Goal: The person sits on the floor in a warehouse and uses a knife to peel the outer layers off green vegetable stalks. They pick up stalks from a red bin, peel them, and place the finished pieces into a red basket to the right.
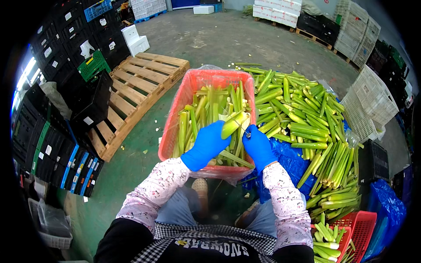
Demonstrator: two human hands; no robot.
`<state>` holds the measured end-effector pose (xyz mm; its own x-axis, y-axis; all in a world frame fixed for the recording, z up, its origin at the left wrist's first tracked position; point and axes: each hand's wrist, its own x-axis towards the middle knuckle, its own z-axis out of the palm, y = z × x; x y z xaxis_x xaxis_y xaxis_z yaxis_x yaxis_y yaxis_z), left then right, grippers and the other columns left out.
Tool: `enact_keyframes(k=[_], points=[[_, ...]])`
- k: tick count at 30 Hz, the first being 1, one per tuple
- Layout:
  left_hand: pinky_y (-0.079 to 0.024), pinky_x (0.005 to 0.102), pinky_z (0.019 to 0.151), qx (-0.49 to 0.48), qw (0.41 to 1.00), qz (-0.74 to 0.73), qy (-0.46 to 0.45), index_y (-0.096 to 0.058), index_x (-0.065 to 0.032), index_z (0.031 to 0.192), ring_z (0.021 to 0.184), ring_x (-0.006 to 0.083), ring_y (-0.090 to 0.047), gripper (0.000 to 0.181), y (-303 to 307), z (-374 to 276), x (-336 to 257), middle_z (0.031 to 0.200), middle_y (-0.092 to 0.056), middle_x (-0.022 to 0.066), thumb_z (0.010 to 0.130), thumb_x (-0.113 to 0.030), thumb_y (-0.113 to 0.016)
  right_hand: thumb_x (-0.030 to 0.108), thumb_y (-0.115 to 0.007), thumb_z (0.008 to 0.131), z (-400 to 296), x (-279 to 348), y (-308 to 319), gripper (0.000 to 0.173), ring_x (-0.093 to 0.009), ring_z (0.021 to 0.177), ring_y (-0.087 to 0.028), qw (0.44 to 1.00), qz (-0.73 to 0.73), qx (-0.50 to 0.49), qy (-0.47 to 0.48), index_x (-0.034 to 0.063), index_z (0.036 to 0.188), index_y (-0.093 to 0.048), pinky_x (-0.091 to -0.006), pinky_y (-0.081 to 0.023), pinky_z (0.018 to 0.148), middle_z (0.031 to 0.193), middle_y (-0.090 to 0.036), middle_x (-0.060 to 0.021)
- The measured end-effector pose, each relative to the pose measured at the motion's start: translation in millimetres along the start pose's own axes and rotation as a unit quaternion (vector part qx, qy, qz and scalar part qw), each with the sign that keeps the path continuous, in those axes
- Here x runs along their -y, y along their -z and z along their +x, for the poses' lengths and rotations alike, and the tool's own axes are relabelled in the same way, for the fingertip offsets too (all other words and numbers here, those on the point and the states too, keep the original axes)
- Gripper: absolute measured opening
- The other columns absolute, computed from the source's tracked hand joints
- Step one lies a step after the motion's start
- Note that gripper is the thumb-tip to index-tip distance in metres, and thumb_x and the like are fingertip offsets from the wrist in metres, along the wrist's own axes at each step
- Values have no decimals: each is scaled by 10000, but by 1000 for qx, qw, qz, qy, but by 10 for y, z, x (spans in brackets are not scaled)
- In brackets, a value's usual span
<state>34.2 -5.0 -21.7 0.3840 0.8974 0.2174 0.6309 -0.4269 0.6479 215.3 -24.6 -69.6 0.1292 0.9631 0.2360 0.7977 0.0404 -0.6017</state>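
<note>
My left hand (209,144), in a blue glove, grips a thick green vegetable stalk (234,125) with a pale yellowish end. My right hand (258,146), also gloved in blue, is closed around the dark handle of a small knife (248,134). Its thin blade points up and left and lies against or across the stalk; exact contact cannot be made out. Both hands are over the near part of a red plastic crate (171,128) lined with clear plastic film. Green stalks and leaf sheaths (200,108) fill much of the crate.
At right, a large heap of cut stalks (306,108) lies on blue plastic sheeting (286,157). Red baskets (365,227) stand at lower right, white crates (371,95) beyond. A wooden pallet (141,82) and stacked black crates (69,167) are on the left.
</note>
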Motion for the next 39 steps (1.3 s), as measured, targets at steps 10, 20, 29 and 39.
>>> enact_keyframes(k=[10,20,29,39], points=[[-491,415,741,-17,998,35,41,-590,-42,1049,884,370,-621,416,-27,-1,159,938,-637,215,737,-295,-695,198,-524,842,45,90,-103,157,-442,753,-587,999,25,17,-17,56,911,-522,-526,-449,635,773,-604,-253],[-495,411,742,4,998,31,53,-591,-38,1059,882,371,-622,429,13,15,292,937,-639,213,733,-296,-698,199,-527,835,103,114,-241,182,-434,766,-594,999,17,36,-23,43,929,-528,-509,-461,653,792,-609,-254],[-500,378,709,18,998,-4,67,-600,-14,1025,830,303,-641,385,44,4,293,909,-651,180,754,-272,-689,223,-537,829,172,77,-323,218,-428,786,-599,998,1,51,-41,36,942,-533,-506,-468,674,827,-615,-251],[-485,324,795,-7,955,-297,11,-590,-21,1097,904,169,-613,407,490,143,290,1020,-641,105,796,-269,-708,212,-526,815,170,-429,-309,207,-447,805,-595,996,-9,19,-82,31,907,-563,-512,-472,694,815,-614,-261]])
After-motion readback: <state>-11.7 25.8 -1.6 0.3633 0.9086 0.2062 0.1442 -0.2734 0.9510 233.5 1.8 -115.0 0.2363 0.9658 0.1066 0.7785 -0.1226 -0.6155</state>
